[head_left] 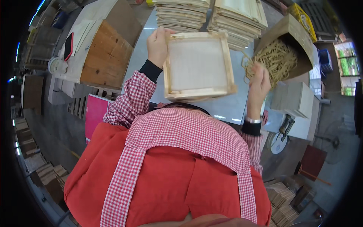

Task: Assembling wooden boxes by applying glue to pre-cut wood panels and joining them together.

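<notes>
My left hand (pixel 157 46) grips the upper left corner of a square wooden frame (pixel 169 68). A pale, whitish panel (pixel 198 65) fills the inside of the frame, which is tilted up over the table. To the right of the frame, my right hand (pixel 259 84) is closed, with fingertips pinched together beside a loose tangle of tan strips (pixel 247 68). These strips hang from the fingers and look like flat bands. Just beyond that hand, a cardboard box (pixel 302 41) lies open toward me, with a heap of the same tan strips (pixel 281 56) spilling at its mouth.
Two stacks of similar wooden frames (pixel 180 17) (pixel 236 24) stand at the back of the pale table (pixel 223 109). At left is a wooden box (pixel 106 56) with a red-edged phone (pixel 69 47) on it. A tape dispenser (pixel 286 126) sits at the right edge.
</notes>
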`<state>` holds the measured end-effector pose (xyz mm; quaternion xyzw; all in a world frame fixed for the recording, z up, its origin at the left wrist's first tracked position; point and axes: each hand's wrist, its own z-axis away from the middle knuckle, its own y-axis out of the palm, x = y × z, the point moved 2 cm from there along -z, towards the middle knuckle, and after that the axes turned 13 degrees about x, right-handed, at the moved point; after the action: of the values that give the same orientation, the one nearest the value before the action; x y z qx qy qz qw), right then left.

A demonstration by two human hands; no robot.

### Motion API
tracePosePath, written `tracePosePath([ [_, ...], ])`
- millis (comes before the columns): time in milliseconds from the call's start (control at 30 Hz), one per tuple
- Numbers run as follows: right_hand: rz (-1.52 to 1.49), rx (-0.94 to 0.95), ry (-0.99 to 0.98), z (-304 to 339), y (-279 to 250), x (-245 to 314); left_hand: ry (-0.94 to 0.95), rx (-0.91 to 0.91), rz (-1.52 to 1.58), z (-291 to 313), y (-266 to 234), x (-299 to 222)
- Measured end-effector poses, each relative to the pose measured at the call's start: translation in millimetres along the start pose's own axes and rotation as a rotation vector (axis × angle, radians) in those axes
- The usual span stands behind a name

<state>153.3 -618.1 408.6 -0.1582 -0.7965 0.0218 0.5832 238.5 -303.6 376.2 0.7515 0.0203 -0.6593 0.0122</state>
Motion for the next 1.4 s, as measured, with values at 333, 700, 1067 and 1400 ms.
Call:
tracePosePath([
  [333, -0.176, -0.015, 0.136, -37, 40, -42, -0.076, -0.131, 0.017, 96, -5, -28],
  [700, -0.212, 0.056, -0.014, -56, 56, -36, -0.001, 0.117, 0.019, -2, 11, -15],
  [1067, 0.011, -0.079, -0.037, -59, 62, -37, 0.039, 0.332, -0.180, -6, 28, -28],
  [1400, 0.759, 0.023, 0.214, -19, -18, -243, -0.151, 0.257, -0.174, -4, 19, -29],
])
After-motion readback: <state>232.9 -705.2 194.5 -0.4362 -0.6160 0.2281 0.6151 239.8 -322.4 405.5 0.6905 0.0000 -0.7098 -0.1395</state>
